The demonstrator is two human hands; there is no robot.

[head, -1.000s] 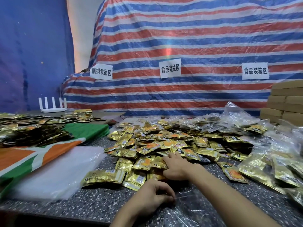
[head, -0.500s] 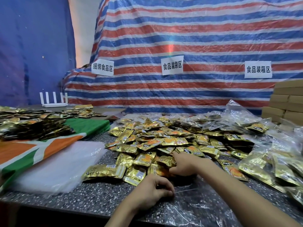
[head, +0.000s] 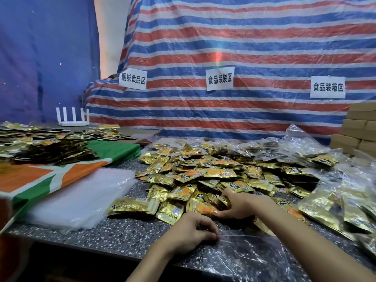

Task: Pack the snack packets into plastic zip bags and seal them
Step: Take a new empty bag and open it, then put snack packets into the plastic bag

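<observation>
Right hand (head: pixel 239 206) shifted rightward, grasping gold snack packets (head: pixel 205 209). Left hand (head: pixel 195 231) pinched clear zip bag (head: pixel 250 253) on speckled table (head: pixel 122 237).

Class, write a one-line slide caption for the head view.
Left hand pinches a clear bag while right hand grips gold snack packets.

Single head-worn wide-angle view, close above near table (head: pixel 122 235) edge, facing forward, slightly down over snack packets (head: pixel 221 173) toward far striped tarp (head: pixel 244 47).
</observation>
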